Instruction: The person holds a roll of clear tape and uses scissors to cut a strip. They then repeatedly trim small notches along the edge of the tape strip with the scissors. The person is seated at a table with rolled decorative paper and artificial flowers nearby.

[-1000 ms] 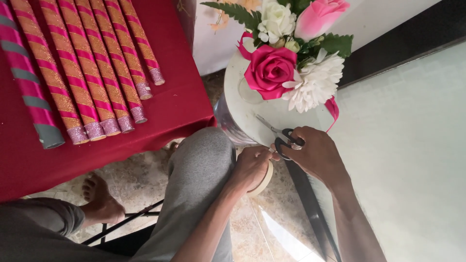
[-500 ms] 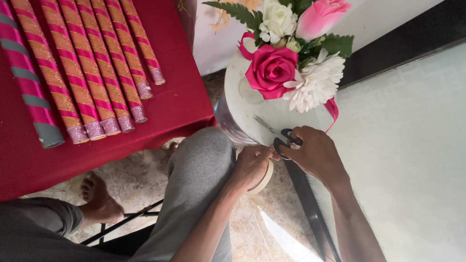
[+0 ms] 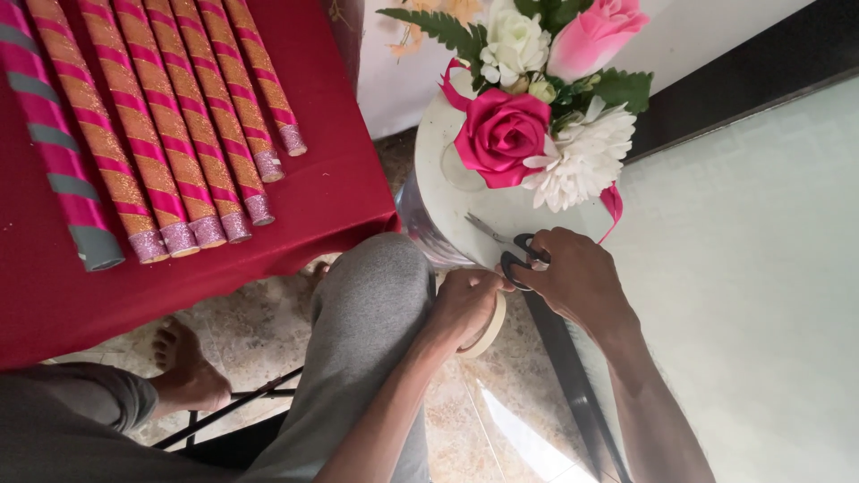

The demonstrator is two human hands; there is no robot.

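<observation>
Below, right hand [image 3: 582, 282] gripping one scissors [image 3: 510, 246], left hand [image 3: 465, 304] clasping one tape roll [image 3: 488, 329] (six glitter sticks [image 3: 179, 134] aside)

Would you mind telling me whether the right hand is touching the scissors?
Touching. The head view shows the right hand gripping the black handles of the scissors, fingers through the loops.
</observation>
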